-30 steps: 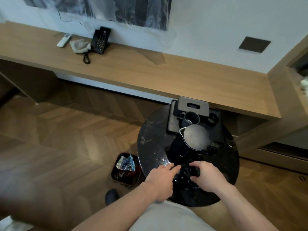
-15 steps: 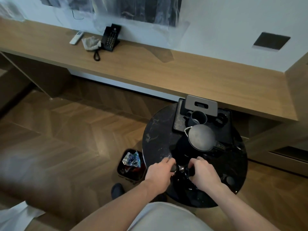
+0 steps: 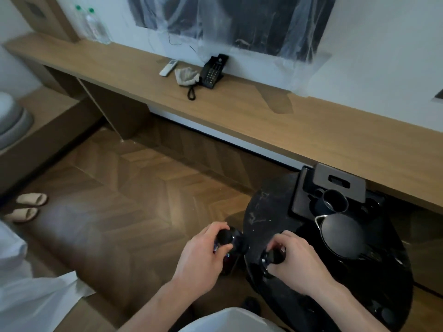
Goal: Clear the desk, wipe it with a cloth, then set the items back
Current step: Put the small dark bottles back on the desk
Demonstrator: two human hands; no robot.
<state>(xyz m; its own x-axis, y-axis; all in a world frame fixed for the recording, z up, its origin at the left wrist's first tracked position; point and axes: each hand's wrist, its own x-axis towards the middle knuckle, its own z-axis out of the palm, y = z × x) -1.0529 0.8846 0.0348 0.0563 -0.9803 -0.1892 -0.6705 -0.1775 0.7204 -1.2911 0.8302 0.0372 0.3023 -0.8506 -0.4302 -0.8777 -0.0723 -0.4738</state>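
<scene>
My left hand (image 3: 203,257) is closed on a small dark glossy cup (image 3: 230,236), held just past the left edge of the round black table (image 3: 268,212). My right hand (image 3: 299,262) grips a second small dark cup (image 3: 273,257) over the table's near left part. The long wooden desk (image 3: 311,135) runs along the wall. On it lie a crumpled grey cloth (image 3: 187,75), a black phone (image 3: 213,71) and a white remote (image 3: 168,67).
On the round table stand a black tray (image 3: 302,200) with a dark mug (image 3: 334,203), a grey box (image 3: 340,182) and a dark kettle (image 3: 340,233). Water bottles (image 3: 94,27) stand at the desk's far left. Slippers (image 3: 26,207) lie on the floor at left.
Both hands have closed on dark cups and come apart; my left hand has moved left off the table's edge. The view has swung left.
</scene>
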